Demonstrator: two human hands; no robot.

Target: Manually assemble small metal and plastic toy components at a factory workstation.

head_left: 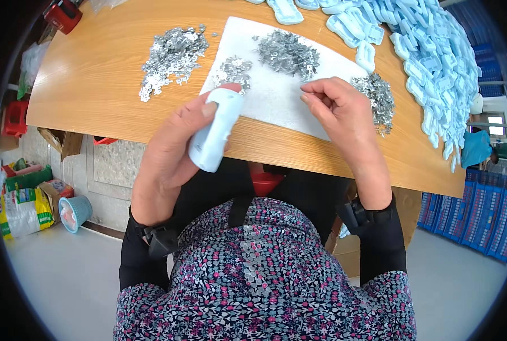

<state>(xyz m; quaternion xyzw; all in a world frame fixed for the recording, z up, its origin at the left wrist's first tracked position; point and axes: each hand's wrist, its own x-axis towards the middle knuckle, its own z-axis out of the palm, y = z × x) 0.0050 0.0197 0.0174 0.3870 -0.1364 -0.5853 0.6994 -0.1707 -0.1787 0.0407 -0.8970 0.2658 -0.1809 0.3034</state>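
My left hand (pixel 172 133) is closed around a light blue plastic casing (pixel 215 133), held tilted above the table's front edge with the thumb on its upper part. Over the right part of a white sheet (pixel 271 101), my right hand (pixel 347 113) has thumb and forefinger brought together in a pinch. Whatever is between those fingertips is too small to make out. Small silvery metal pieces lie in a heap (pixel 287 54) on the sheet, with a smaller heap (pixel 233 71) just beyond my left hand. Another metal heap (pixel 378 102) is beside my right hand.
A further heap of metal pieces (pixel 175 57) lies on the wooden table (pixel 94 74) at the left. Many light blue casings (pixel 435 68) are piled along the right side. A red container (pixel 63 17) stands at the far left corner. Blue crates (pixel 475 219) are stacked beyond the table's right end.
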